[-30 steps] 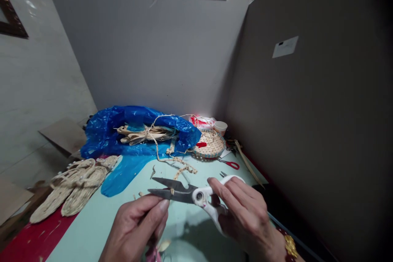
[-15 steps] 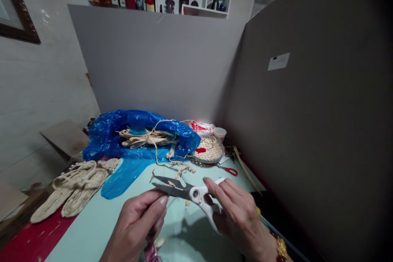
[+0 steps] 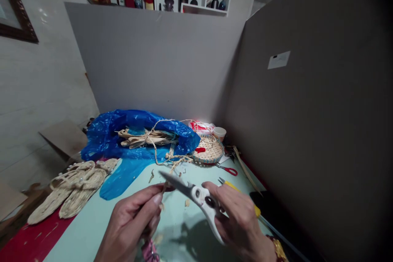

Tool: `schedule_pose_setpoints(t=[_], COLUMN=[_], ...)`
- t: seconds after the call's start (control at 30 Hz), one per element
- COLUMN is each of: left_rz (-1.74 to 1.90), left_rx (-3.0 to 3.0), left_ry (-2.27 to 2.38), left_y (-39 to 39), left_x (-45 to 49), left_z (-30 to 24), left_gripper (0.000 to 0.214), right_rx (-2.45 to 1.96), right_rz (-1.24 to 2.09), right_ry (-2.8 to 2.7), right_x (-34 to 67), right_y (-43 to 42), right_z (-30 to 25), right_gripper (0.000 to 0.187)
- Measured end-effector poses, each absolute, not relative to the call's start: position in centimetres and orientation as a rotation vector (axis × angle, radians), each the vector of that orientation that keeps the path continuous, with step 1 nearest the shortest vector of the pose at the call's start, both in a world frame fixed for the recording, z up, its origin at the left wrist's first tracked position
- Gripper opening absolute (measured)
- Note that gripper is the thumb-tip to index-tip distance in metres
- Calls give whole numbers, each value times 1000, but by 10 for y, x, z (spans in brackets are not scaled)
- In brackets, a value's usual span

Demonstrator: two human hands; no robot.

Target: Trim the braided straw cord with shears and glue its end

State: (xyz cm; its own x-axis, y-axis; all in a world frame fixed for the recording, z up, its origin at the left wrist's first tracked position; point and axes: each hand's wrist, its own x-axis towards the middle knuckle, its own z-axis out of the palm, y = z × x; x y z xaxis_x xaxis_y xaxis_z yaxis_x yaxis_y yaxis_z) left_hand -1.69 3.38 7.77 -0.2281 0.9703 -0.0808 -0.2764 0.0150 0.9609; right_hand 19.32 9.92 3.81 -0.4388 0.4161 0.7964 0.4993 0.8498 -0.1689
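My right hand [image 3: 238,219] grips the white handles of a pair of scissors [image 3: 193,193], whose steel blades are closed and point left and up. My left hand [image 3: 132,223] pinches a thin straw cord [image 3: 172,166] just below the blade tips. The cord runs up toward a bundle of straw strips [image 3: 144,137] lying on a blue plastic bag [image 3: 123,135]. Small straw clippings [image 3: 186,202] lie on the pale green tabletop [image 3: 92,225] under my hands. Something pink shows low between my wrists; I cannot make it out.
A pair of woven straw sandals [image 3: 72,186] lies at the left. A small round woven tray [image 3: 208,150], small red-handled scissors [image 3: 229,170], a paper cup [image 3: 220,133] and a yellow-handled tool [image 3: 242,196] sit at the back right. Grey partition boards [image 3: 159,61] wall in the back and right.
The scissor blades have closed and tilted upward. A short bit of straw has dropped to the tabletop. My left hand has risen slightly toward the blade tips.
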Motion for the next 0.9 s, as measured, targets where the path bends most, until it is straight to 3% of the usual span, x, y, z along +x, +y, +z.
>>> schedule_pose_setpoints(t=[0.13, 0.33, 0.67, 0.9], left_rz=[1483, 1315, 1181, 1139], left_rx=[813, 890, 872, 898], left_ry=[1190, 1175, 1196, 1322], left_y=[34, 32, 34, 35], left_x=[-20, -16, -4, -2], left_z=[80, 78, 67, 67], left_gripper=[27, 40, 30, 39], right_rx=[-923, -1041, -870, -894], right_rz=[398, 1152, 1250, 1301], right_ry=[-1902, -1622, -1609, -1567], right_x=[184, 176, 170, 168], right_y=[101, 100, 86, 85], right_z=[37, 51, 52, 52], right_gripper=[15, 37, 30, 28])
